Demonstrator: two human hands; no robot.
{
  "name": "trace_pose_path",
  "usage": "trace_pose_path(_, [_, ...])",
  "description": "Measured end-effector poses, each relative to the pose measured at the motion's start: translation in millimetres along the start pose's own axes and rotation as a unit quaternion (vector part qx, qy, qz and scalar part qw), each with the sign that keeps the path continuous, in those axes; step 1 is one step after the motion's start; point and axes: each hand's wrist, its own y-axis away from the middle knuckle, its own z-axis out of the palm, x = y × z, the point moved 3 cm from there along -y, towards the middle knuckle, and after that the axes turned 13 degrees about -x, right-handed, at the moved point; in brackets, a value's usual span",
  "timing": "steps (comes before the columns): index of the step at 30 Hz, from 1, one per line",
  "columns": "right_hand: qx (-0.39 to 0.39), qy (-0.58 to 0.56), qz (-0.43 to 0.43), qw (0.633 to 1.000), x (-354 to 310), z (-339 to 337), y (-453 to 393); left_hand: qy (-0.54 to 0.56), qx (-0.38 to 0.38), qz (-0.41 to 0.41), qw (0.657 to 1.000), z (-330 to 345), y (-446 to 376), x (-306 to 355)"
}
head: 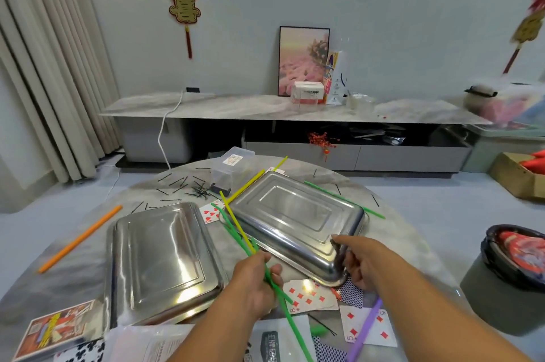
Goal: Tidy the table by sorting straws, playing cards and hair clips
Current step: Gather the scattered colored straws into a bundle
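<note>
Two trays [165, 255] [298, 214]: polished metal, mirror-glossy, at 9 and 1 o'clock. Table [88, 246]: smooth marble-look, sheen. Straws [79, 239]: smooth plastic. Playing cards [309, 295]: glossy paper. Hair clips [197, 190] at 11 o'clock: thin dark metal. Box [233, 165]: clear plastic.

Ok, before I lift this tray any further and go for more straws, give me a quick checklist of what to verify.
1. Left hand has a firm hold on the green and yellow straws: ok, its fingers are curled round them.
2. Right hand has the right tray by its near corner: ok.
3. Right tray free of loose things: not ok, straws lie across its left edge and a green straw along its far side.
4. Cards under the tray can be reached: ok, the eight of diamonds shows at the lifted corner.
5. Left tray bare and ready: ok.
6. Hair clips out of the way: ok, scattered at the far side.
</note>
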Motion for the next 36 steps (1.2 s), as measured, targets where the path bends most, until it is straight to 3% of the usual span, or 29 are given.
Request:
trace_pose_path(5, [-0.018, 0.008, 0.013, 1.000, -2.8, 3.1, 8.3, 0.032, -0.017, -0.003, 0.999, 1.3, -3.9, -4.0])
trace_pose_path(8, [-0.085, -0.047, -0.026, 0.995, -4.4, 10.5, 16.6, 0.070, -0.031, 0.017, 0.997, 1.9, -0.5, -4.1])
trace_pose_path(13, [-0.242, -0.194, -0.157, 0.938, 1.5, 21.2, 41.7, 0.124, -0.039, 0.069, 0.989, 9.9, 22.1, 3.5])
trace_pose_path(19, [-0.354, -0.234, -0.214, 0.880, 0.1, 24.4, 76.9, 0.073, -0.034, 0.138, 0.987, 18.0, 87.4, 16.6])
trace_pose_path(23, [-0.417, -0.220, -0.192, 0.861, 6.9, 62.7, 87.7, 0.047, 0.053, 0.236, 0.969, -8.4, 122.2, 40.6])
trace_pose_path(27, [-0.424, -0.209, -0.150, 0.868, 26.9, 124.0, 79.3, -0.037, 0.250, 0.327, 0.911, -57.2, 139.3, 73.7])
trace_pose_path(30, [-0.400, -0.206, -0.117, 0.885, 39.2, 156.1, 68.9, -0.131, 0.351, 0.332, 0.865, -92.4, 136.2, 84.2])
trace_pose_path(32, [-0.401, -0.213, -0.110, 0.884, 40.0, 161.8, 62.8, -0.193, 0.364, 0.294, 0.862, -97.9, 124.8, 85.9])
trace_pose_path(36, [-0.382, -0.151, -0.106, 0.906, 39.4, 154.6, 50.2, -0.196, 0.274, 0.293, 0.895, -79.9, 99.0, 93.7])
